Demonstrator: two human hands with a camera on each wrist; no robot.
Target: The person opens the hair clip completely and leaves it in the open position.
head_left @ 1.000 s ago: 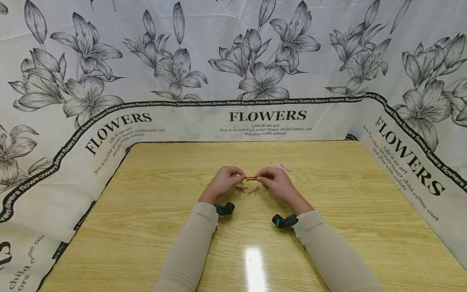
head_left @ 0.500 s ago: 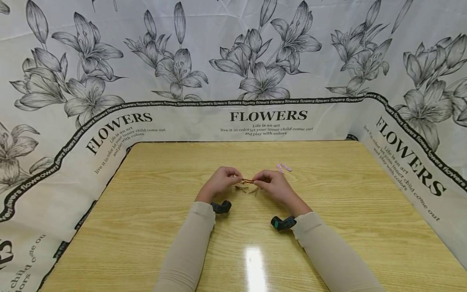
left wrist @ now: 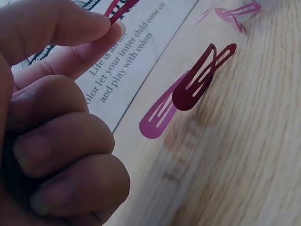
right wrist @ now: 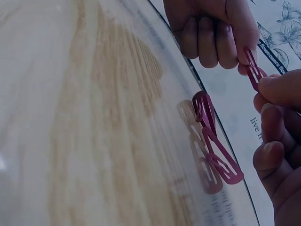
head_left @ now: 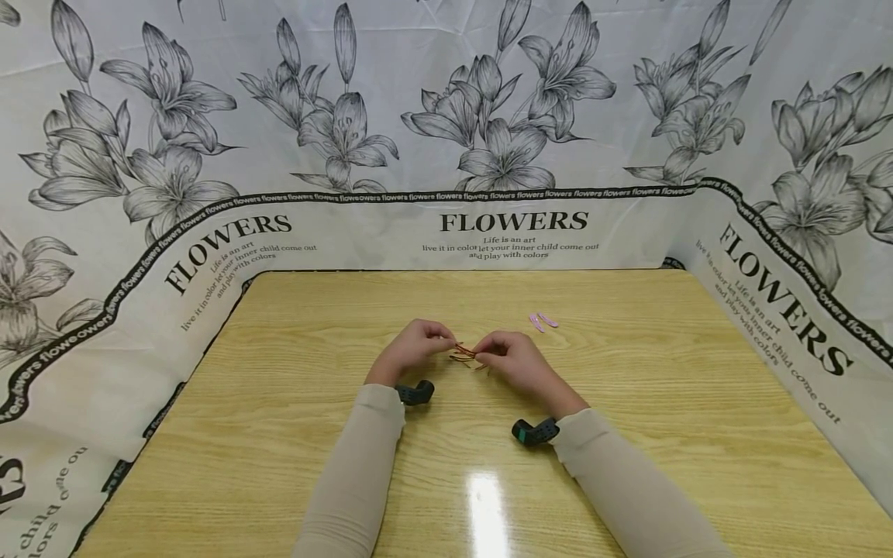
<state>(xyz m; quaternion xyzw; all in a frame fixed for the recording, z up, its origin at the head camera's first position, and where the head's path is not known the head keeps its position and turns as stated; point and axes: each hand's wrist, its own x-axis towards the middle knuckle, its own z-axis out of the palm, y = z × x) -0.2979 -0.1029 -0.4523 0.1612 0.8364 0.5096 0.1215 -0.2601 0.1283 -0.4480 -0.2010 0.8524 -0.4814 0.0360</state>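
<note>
A red snap hair clip (right wrist: 253, 70) is stretched between the two hands. My left hand (head_left: 412, 346) pinches one end between thumb and forefinger, its other fingers curled, while my right hand (head_left: 519, 364) pinches the opposite end. In the left wrist view, part of the held clip (left wrist: 124, 8) shows beyond the fingertips of the left hand (left wrist: 61, 117). Close below the hands on the table lie a dark red hair clip (left wrist: 182, 100) and a pinkish one (left wrist: 151, 128). Both have their arms sprung apart.
Farther back on the wooden table (head_left: 628, 349), to the right of the hands, lie pink hair clips (head_left: 544, 320). A white flower-print cloth (head_left: 509, 155) walls the table at the back and sides. Each wrist carries a black camera mount (head_left: 536, 432).
Both hands have shifted left, the right one also toward the person. The held hair clip has come lower, over the clips on the table, and slants more. The pink clips now show fully.
</note>
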